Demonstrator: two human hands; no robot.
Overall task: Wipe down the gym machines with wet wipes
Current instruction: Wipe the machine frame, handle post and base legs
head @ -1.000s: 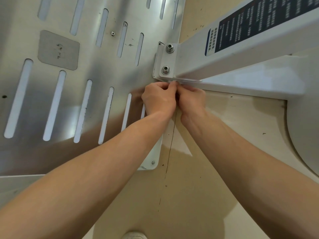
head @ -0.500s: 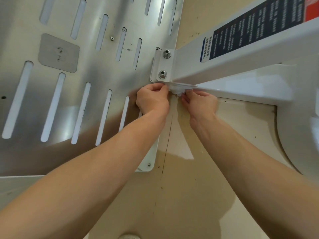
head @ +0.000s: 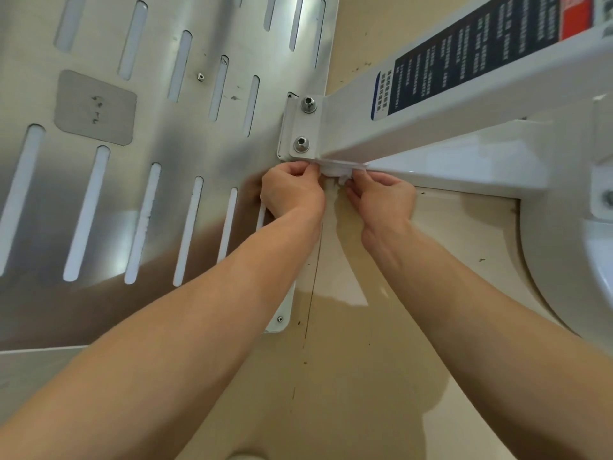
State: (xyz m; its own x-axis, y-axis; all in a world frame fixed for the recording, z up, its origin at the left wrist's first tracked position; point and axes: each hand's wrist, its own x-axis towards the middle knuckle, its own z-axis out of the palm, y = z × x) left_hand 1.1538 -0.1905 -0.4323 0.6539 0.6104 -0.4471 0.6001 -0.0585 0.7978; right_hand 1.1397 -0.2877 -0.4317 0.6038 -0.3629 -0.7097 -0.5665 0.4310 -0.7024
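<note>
While left grip (head: 292, 194) and right grip (head: 381, 197) each pinch an end of the wipe (head: 335, 172), bunched just under the beam (head: 431, 107) near its bolts (head: 302, 144), best pull it taut and drag it along the beam's underside edge.

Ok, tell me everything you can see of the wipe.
The wipe is a small white sheet that looks thin, soft and crumpled. It is pulled into a band along the lower edge of the white beam, just below the bolted bracket, and appears pressed against that edge. The left hand pinches its left end and the right hand its right end. A rumpled bit sags between them. The fingers hide the rest.
</note>
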